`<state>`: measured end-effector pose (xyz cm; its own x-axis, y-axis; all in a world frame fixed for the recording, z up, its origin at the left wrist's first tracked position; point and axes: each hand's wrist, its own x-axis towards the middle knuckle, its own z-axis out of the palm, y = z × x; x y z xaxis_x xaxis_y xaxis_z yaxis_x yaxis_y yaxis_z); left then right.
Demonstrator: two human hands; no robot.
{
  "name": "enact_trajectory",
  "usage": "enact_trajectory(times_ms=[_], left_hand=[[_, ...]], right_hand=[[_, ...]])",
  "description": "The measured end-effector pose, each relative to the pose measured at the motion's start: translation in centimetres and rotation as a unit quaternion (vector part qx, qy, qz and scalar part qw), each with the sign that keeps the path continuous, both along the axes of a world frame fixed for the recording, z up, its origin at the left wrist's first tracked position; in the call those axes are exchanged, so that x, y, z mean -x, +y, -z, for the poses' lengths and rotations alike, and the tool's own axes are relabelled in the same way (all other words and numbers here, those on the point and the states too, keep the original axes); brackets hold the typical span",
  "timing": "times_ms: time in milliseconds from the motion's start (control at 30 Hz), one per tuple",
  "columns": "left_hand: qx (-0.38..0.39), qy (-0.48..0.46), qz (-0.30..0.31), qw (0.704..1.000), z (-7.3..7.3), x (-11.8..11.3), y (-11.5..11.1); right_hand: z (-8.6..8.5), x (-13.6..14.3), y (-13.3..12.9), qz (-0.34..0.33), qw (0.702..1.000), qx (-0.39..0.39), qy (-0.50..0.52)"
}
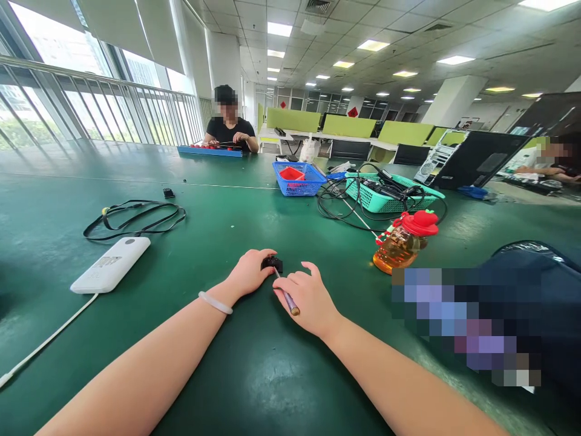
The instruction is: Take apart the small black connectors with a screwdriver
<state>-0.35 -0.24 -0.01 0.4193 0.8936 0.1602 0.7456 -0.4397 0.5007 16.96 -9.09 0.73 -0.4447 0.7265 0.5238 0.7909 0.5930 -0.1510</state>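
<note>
A small black part (273,263) lies on the green tabletop, and its exact kind is too small to make out. Around its left side my left hand (249,272) is closed, thumb in front and fingers behind, holding it against the table. My right hand (307,298) pinches a thin screwdriver-like tool with a purplish handle (290,302). Its narrow metal shaft points up and left, and the tip reaches the front of the black part. Whether the tip sits inside the part cannot be seen. A pale bracelet (215,303) circles my left wrist.
Left: a white power bank (111,264) with a cable, a coiled black cord (136,219), a small black piece (169,192). Ahead: a blue basket (298,183) and a teal basket (381,203) of cables. Right: a red-lidded bottle (402,245), a dark bag (540,290). A person sits across the table.
</note>
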Motion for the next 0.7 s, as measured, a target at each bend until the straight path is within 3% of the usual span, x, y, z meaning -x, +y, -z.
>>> enact_trajectory(times_ms=[700], left_hand=[[-0.013, -0.003, 0.006, 1.000, 0.23, 0.05, 0.14]], right_hand=[[-0.09, 0.04, -0.18, -0.006, 1.000, 0.007, -0.003]])
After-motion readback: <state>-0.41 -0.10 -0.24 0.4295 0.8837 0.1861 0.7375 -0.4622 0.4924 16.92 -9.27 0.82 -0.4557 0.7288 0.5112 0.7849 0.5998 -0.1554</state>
